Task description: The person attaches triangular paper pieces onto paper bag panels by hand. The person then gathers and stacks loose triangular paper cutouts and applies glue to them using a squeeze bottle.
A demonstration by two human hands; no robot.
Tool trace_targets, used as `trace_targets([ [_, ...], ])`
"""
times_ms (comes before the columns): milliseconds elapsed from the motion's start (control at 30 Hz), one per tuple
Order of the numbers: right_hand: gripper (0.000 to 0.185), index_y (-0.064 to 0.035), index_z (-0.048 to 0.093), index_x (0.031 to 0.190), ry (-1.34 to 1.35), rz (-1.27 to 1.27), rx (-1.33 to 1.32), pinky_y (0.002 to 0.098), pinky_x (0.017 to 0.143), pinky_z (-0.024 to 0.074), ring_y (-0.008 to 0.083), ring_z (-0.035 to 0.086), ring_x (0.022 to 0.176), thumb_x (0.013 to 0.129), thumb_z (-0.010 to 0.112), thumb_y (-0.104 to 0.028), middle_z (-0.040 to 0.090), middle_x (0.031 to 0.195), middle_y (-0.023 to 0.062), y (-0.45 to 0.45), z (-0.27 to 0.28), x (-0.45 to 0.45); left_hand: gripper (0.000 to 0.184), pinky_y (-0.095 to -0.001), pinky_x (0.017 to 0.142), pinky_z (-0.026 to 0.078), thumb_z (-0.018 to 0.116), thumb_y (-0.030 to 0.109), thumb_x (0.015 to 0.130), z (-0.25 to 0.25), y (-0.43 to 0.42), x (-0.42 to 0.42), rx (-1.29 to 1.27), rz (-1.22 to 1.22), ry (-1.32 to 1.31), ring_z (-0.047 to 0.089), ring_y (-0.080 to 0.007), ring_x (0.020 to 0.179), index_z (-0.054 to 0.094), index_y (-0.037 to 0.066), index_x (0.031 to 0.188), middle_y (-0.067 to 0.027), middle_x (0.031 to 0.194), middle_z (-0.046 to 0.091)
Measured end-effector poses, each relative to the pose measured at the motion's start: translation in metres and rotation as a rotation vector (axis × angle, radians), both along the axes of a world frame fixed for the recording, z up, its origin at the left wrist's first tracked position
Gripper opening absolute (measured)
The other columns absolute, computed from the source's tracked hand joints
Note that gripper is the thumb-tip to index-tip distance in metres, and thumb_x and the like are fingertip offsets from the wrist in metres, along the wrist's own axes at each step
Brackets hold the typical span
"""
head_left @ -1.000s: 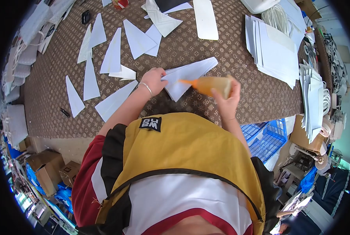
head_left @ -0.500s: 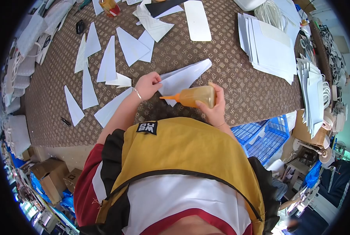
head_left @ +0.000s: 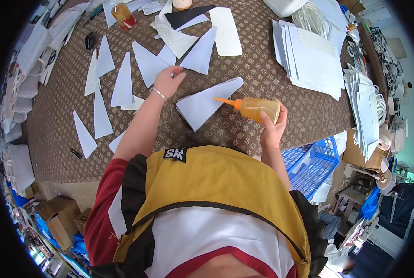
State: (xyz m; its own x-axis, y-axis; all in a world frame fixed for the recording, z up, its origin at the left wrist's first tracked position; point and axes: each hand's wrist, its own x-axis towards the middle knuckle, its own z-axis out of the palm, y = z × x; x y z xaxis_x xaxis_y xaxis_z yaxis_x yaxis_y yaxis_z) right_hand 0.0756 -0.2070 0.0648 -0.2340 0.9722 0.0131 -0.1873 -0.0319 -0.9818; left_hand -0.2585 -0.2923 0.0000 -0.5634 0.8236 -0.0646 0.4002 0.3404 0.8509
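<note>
My right hand (head_left: 274, 124) is wrapped round a squeeze bottle (head_left: 253, 109) of amber liquid. The bottle lies nearly level, its orange nozzle pointing left over a small stack of white tapered pieces (head_left: 207, 102) on the table. My left hand (head_left: 169, 81) is farther out on the left, its fingers pinched at the lower left corner of a white triangular piece (head_left: 201, 53). Whether these pieces are paper or cloth I cannot tell. More white pieces (head_left: 147, 62) lie just beyond my left hand.
A brown patterned cloth (head_left: 216, 134) covers the table. Several white triangles (head_left: 104, 116) are spread at left. Stacked white sheets (head_left: 309, 62) and a coil of white cord (head_left: 311, 18) are at right. Below the right edge stands a blue basket (head_left: 316, 164). A second bottle (head_left: 123, 16) stands far left.
My left hand has moved away from me with a white piece, which is now beyond the stack. My right hand has shifted right with the bottle, its nozzle now over the stack.
</note>
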Motion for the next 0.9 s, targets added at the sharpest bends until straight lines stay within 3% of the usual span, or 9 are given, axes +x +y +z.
trace_targets([
  [33,0.06,-0.0028,0.042,0.122,-0.002,-0.018,0.001,0.0312,0.091,0.0427,0.0176,0.054,0.101,0.07,0.074,-0.005,0.054,0.109,0.0072,0.0,-0.002,0.002,0.038,-0.0277,0.065,0.049,0.067,0.022,0.08,0.005,-0.01,0.009,-0.008,-0.004,-0.003,0.057,-0.0126,0.071,0.059,0.002,0.112,-0.0086,0.102,0.063],
  [100,0.059,-0.0024,0.043,0.121,-0.009,-0.062,0.001,0.0313,0.091,0.0427,0.0175,0.054,0.101,0.071,0.074,-0.006,0.054,0.109,0.0073,0.008,-0.008,0.006,0.039,-0.0331,0.077,0.049,0.066,0.027,0.077,0.023,-0.035,0.03,-0.156,-0.13,-0.023,0.062,-0.0239,0.082,0.06,0.003,0.107,-0.0138,0.105,0.061],
  [233,0.056,-0.0013,0.043,0.118,-0.047,-0.167,0.04,0.0314,0.091,0.0426,0.0171,0.054,0.1,0.072,0.073,-0.007,0.054,0.109,0.0078,0.034,-0.011,0.011,0.039,-0.0353,0.082,0.047,0.065,0.026,0.077,0.035,-0.068,0.056,-0.345,-0.215,0.168,0.059,-0.0277,0.091,0.059,0.004,0.109,-0.0146,0.108,0.057],
  [400,0.054,0.0001,0.043,0.116,-0.135,-0.241,0.091,0.0313,0.09,0.0425,0.017,0.053,0.1,0.073,0.073,-0.008,0.054,0.109,0.0089,0.052,-0.01,0.01,0.038,-0.0346,0.079,0.048,0.066,0.022,0.076,0.025,-0.072,0.064,-0.25,-0.199,0.351,0.059,-0.0284,0.086,0.059,0.004,0.108,-0.0133,0.1,0.057],
  [600,0.055,0.0005,0.042,0.116,-0.176,-0.272,0.097,0.031,0.089,0.0434,0.0175,0.053,0.1,0.072,0.073,-0.007,0.054,0.109,0.0094,0.057,-0.018,0.009,0.035,-0.038,0.084,0.046,0.065,0.022,0.076,0.029,-0.067,0.066,-0.292,-0.199,0.397,0.056,-0.0309,0.096,0.058,0.005,0.106,-0.0137,0.103,0.057],
  [733,0.057,-0.0004,0.042,0.118,-0.213,-0.187,0.102,0.0308,0.088,0.0446,0.0172,0.054,0.1,0.071,0.074,-0.006,0.054,0.109,0.0089,0.038,-0.018,-0.002,0.034,-0.0381,0.084,0.046,0.066,0.021,0.076,0.032,-0.066,0.067,-0.33,-0.196,0.406,0.056,-0.0307,0.097,0.058,0.005,0.105,-0.0133,0.103,0.057],
  [900,0.062,-0.0035,0.042,0.121,-0.263,0.129,0.065,0.0304,0.089,0.0445,0.0166,0.053,0.101,0.069,0.076,-0.007,0.054,0.108,0.0073,-0.022,-0.021,-0.027,0.034,-0.0379,0.084,0.046,0.066,0.019,0.075,0.032,-0.064,0.067,-0.34,-0.194,0.392,0.056,-0.0307,0.097,0.058,0.005,0.105,-0.0129,0.103,0.057],
])
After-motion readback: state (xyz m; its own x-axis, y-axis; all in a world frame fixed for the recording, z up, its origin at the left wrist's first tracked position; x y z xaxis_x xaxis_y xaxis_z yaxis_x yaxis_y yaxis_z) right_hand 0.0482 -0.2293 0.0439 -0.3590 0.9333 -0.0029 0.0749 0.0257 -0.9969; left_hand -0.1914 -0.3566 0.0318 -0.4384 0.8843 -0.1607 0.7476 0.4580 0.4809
